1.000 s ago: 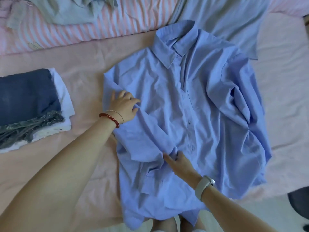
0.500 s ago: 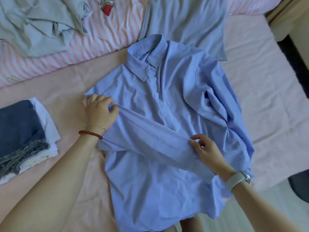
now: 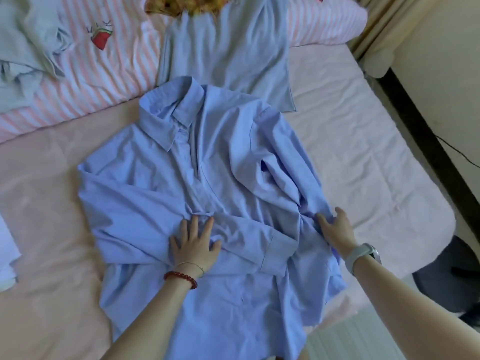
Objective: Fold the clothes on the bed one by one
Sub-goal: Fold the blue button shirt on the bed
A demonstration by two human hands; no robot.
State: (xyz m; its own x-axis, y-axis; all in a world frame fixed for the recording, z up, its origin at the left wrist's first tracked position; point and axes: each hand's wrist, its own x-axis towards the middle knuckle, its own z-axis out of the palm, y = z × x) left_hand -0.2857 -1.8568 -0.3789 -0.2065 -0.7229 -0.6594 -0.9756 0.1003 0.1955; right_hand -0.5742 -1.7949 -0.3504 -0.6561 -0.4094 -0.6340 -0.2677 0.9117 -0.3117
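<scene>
Sleeve (image 3: 228, 237) now folded across shirt (image 3: 161, 183); left hand (image 3: 193, 245) flat atop.

Pink bed (image 3: 350, 141), sheet creased all over. Blue shirt (image 3: 207, 193) lies spread flat in the middle, collar up top. Beyond the shirt, a striped quilt (image 3: 85, 81) along the far edge; a pale blue garment (image 3: 228, 48) drapes off it, touching the collar.

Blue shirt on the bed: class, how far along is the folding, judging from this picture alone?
Done: the blue shirt lies face up with one sleeve folded across its front. In hand: the left hand presses that sleeve flat; the right hand touches the bunched other sleeve. Left: that sleeve, the body folds, and the pale garment beyond.
</scene>
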